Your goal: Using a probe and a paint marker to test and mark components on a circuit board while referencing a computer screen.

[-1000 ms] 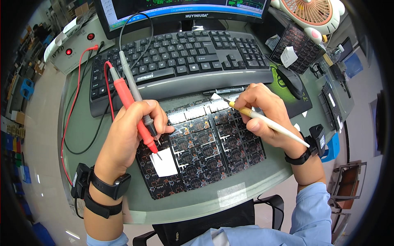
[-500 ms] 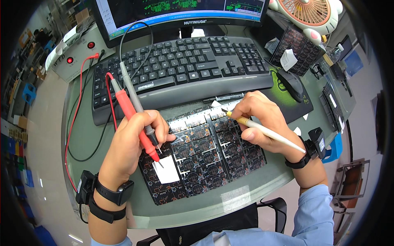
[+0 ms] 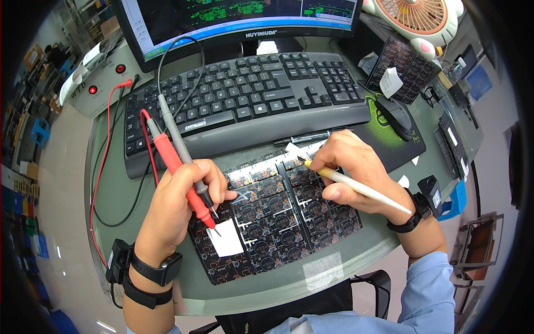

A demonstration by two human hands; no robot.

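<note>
My left hand point(image 3: 181, 195) is closed around two test probes, a red probe point(image 3: 173, 161) and a grey-and-black probe point(image 3: 179, 133). Their metal tips point down over a white paper slip point(image 3: 227, 238) that lies on the left part of a dark circuit board panel point(image 3: 278, 224). Whether the tips touch it I cannot tell. In my right hand point(image 3: 356, 170), pinched between thumb and fingers, is a slim white-handled brush point(image 3: 361, 190) with a yellowish collar and a small dark tip. That tip is over the panel's far edge, near a small white scrap.
A black keyboard point(image 3: 239, 94) spans the desk behind the panel, below a monitor point(image 3: 245, 22). At right are a mouse point(image 3: 392, 116), a leaning board panel point(image 3: 403, 69) and a fan point(image 3: 411, 16). Red and black leads run to a grey box point(image 3: 105, 78). A pen point(image 3: 306, 137) lies before the keyboard.
The whole view has shifted slightly, so the desk sits a little lower in the picture. Both hands keep the same grips, and the brush tip stays close to the panel's far edge.
</note>
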